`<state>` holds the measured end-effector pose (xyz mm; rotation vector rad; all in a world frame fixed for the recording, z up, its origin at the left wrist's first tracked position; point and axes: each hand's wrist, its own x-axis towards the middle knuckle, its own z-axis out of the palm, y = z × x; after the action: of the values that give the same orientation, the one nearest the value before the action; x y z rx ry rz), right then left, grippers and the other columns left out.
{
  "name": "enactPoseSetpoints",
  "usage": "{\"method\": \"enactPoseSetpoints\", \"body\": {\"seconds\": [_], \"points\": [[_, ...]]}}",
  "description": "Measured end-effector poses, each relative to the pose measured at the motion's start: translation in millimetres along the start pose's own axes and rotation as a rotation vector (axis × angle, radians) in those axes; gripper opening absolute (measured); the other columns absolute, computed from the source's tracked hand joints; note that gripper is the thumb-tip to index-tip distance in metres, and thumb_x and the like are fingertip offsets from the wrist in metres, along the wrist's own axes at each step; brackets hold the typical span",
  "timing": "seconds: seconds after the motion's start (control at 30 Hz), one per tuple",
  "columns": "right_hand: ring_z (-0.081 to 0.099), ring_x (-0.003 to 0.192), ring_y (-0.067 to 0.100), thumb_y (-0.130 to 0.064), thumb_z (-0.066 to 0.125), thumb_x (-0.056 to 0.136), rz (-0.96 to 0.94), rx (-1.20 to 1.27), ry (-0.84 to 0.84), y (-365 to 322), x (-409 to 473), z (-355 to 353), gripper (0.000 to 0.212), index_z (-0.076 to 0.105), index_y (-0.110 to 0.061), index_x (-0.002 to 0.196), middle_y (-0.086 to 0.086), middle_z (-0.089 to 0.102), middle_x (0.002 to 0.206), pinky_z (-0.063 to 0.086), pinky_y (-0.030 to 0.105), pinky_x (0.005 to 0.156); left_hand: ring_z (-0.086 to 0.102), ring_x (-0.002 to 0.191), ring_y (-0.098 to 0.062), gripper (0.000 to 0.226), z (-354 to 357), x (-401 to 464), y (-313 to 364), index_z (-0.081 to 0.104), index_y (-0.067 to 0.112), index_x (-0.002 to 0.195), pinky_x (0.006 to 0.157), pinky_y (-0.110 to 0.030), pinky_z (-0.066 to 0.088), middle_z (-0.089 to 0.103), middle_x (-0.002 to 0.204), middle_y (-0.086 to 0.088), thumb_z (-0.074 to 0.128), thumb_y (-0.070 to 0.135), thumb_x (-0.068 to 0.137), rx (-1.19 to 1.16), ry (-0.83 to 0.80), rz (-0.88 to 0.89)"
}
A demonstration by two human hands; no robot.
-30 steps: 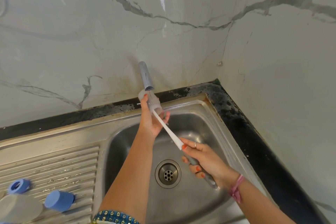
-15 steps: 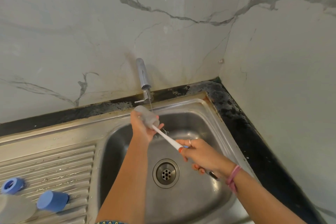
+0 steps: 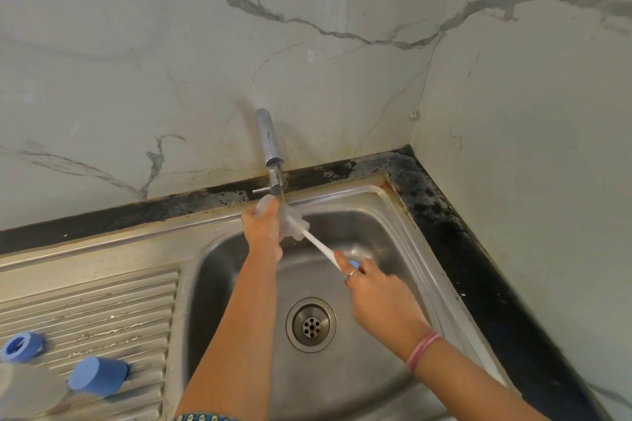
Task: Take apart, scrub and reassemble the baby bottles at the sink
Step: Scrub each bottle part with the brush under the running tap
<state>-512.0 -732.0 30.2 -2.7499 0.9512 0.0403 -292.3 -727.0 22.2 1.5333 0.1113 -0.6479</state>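
From the head view, a steel sink (image 3: pixel 393 212) sits in the corner of a dark worktop (image 3: pixel 478 249) under marble-patterned walls, its drain (image 3: pixel 311 324) in the middle of the basin. On the ribbed draining board (image 3: pixel 102 301) at lower left lie a blue ring (image 3: pixel 20 347), a blue cap (image 3: pixel 97 376) and a blurred clear piece (image 3: pixel 27 393) at the frame edge. A chrome tap (image 3: pixel 270 143) stands at the back rim, with a thin stream running from it. Just below the spout, the left hand (image 3: pixel 263 229) grips a clear baby bottle (image 3: pixel 273 212), tilted over the basin. The right hand (image 3: pixel 376 294) is closed round the white handle of a bottle brush (image 3: pixel 318 243), whose bristled head sits at the bottle's mouth; how far inside, I cannot tell
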Motion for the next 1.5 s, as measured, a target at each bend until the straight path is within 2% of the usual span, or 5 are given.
{"method": "enactPoseSetpoints", "body": {"seconds": [0.23, 0.5, 0.87, 1.27, 1.5], "points": [[0.048, 0.054, 0.003, -0.027, 0.053, 0.098, 0.048, 0.845, -0.163, 30, 17, -37, 0.038, 0.054, -0.041, 0.133, -0.010, 0.059, 0.072, 0.046, 0.023, 0.053, 0.049, 0.053, -0.018, 0.019, -9, -8, 2, 0.051, 0.013, 0.083, 0.054, -0.027, 0.046, 0.048, 0.068, -0.006, 0.042, 0.030, 0.087, -0.711, -0.247, -0.288], [0.056, 0.071, 0.018, -0.025, 0.037, 0.101, -0.043, 0.023, 0.057, 16, 10, -14, 0.055, 0.020, -0.038, 0.151, -0.002, 0.048, 0.105, 0.053, 0.033, 0.066, 0.060, 0.097, -0.027, 0.064, 6, -3, 16, 0.047, 0.014, 0.131, 0.076, -0.043, 0.056, 0.057, 0.118, -0.012, 0.081, 0.019, 0.077, -0.293, -0.038, -0.252], [0.062, 0.091, 0.015, -0.033, 0.047, 0.100, 0.033, 0.355, 0.045, 21, 13, -20, 0.043, 0.043, -0.041, 0.142, -0.003, 0.061, 0.111, 0.054, 0.034, 0.085, 0.061, 0.100, -0.025, 0.054, -18, 0, 3, 0.051, 0.017, 0.123, 0.056, -0.036, 0.058, 0.057, 0.116, -0.011, 0.080, 0.020, 0.078, -0.311, -0.151, -0.207], [0.058, 0.080, 0.007, -0.032, 0.051, 0.098, -0.007, 0.448, -0.032, 29, 18, -32, 0.043, 0.046, -0.039, 0.140, -0.015, 0.056, 0.095, 0.055, 0.032, 0.080, 0.062, 0.086, -0.038, 0.043, -31, 3, -13, 0.049, 0.010, 0.120, 0.086, -0.056, 0.054, 0.055, 0.115, -0.021, 0.073, 0.014, 0.085, -0.706, -0.043, -0.308], [0.039, 0.068, 0.014, -0.014, 0.051, 0.095, -0.219, -0.297, 0.131, 31, 34, -53, 0.061, 0.032, -0.040, 0.147, -0.001, 0.041, 0.097, 0.030, 0.027, 0.050, 0.064, 0.093, -0.044, 0.034, -22, -13, -16, 0.054, 0.005, 0.109, 0.079, -0.059, 0.056, 0.057, 0.112, -0.023, 0.075, 0.010, 0.082, -0.643, -0.073, -0.358]]}}
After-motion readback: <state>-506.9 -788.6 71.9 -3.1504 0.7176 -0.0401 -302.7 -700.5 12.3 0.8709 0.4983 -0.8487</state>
